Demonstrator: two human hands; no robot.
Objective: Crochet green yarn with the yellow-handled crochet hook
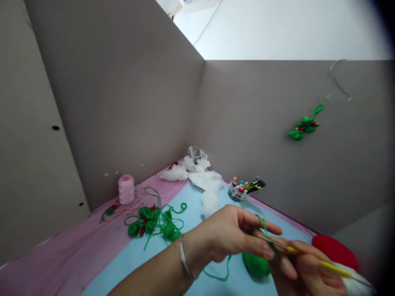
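Observation:
Green yarn (264, 224) loops over a raised finger of my left hand (230, 232), whose thumb and fingers are pinched together on the strand. A yellow-handled crochet hook (327, 266) is gripped in my right hand (311, 267), its metal shaft pointing left to the yarn between my hands. The small piece at the hook's tip is mostly hidden by my fingers. Just below my hands a green yarn ball (256, 265) rests on the blue table surface, with a strand trailing left from it.
Green crocheted pieces (148, 220) with loose strands lie at left, near a pink thread cone (126, 190). White stuffing (203, 181) fills the back corner. A cup of thread spools (237, 191) and a red yarn ball (335, 250) stand right. A green ornament (304, 128) hangs on the wall.

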